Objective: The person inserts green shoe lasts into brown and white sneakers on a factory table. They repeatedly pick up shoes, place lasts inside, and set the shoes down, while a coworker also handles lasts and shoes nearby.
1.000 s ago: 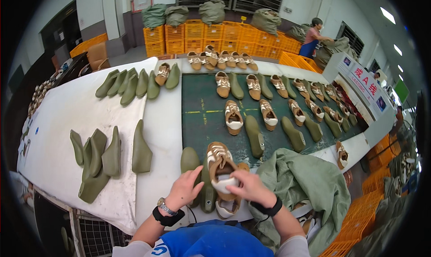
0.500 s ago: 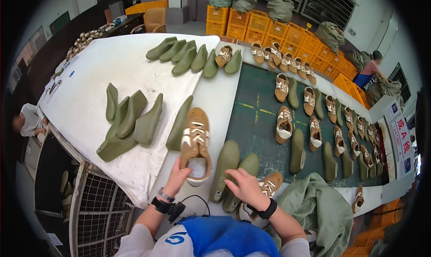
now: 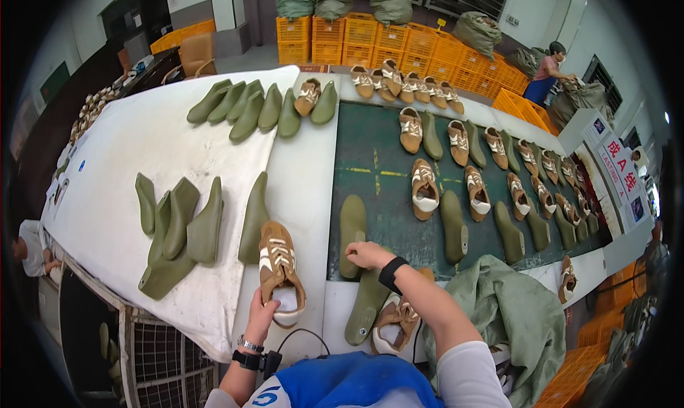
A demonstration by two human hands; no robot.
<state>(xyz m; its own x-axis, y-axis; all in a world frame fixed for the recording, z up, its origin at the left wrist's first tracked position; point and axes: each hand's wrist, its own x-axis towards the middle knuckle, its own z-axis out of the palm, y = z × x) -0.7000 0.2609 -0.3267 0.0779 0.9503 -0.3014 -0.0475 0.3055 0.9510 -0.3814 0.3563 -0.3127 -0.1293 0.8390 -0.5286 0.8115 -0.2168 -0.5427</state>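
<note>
My left hand (image 3: 262, 312) grips a brown sneaker (image 3: 279, 265) with white stripes by its heel, the thumb at the opening. The sneaker lies over the white tabletop, toe pointing away. My right hand (image 3: 369, 255) is closed at the right side of a green shoe last (image 3: 353, 223) on the near left corner of the dark green surface. Some of its fingers are hidden. Under my right wrist lies another green last (image 3: 367, 305), with a second brown sneaker (image 3: 394, 326) beside it, partly covered by my arm.
Rows of sneakers and lasts (image 3: 454, 223) stand on the green surface (image 3: 363, 144). More lasts (image 3: 182, 216) lie on the white cloth (image 3: 107, 144) at left. A green sack (image 3: 499, 308) sits at near right. Orange crates (image 3: 399, 41) line the back; another person (image 3: 548, 77) works at far right.
My right hand has moved forward, and one last has gone from the near white edge onto the green surface. The left hand still holds the sneaker. The view has shifted.
</note>
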